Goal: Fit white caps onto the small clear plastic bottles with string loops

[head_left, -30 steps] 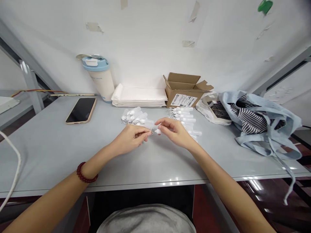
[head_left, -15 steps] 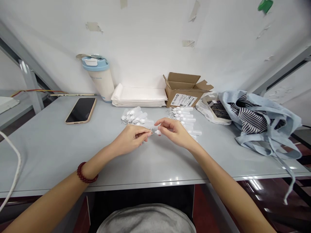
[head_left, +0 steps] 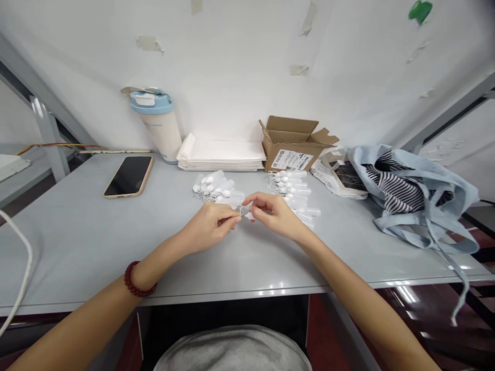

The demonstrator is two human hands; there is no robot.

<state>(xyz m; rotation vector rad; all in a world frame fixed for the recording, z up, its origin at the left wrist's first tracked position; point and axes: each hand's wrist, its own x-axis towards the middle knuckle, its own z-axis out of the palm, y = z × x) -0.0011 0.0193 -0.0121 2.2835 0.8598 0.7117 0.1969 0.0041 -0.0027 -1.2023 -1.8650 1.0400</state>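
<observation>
My left hand [head_left: 212, 224] is closed, thumb and forefinger pinching a thin white cord [head_left: 242, 210]. Facing it, my right hand [head_left: 277, 214] is closed on a small white cap [head_left: 248, 216], mostly covered by the fingers; whether a tube is attached to it is hidden. The cord's loop stands between the two hands, just above the table. Behind my left hand lies a pile of clear tubes with white caps and cords [head_left: 214, 184]. Similar capped tubes [head_left: 296, 191] lie in a row behind my right hand.
At the back are a tumbler [head_left: 162, 129], a stack of white paper sleeves [head_left: 224, 154] and an open cardboard box [head_left: 292, 147]. A phone [head_left: 129, 176] lies left on the grey table [head_left: 247, 268]. To the right are a plastic bag [head_left: 336, 185] and a blue cloth bag [head_left: 410, 190].
Both hands stay at nearly the same place. My right fingers have shifted slightly, and the gap between the left fingertips and the white cap is a little wider.
</observation>
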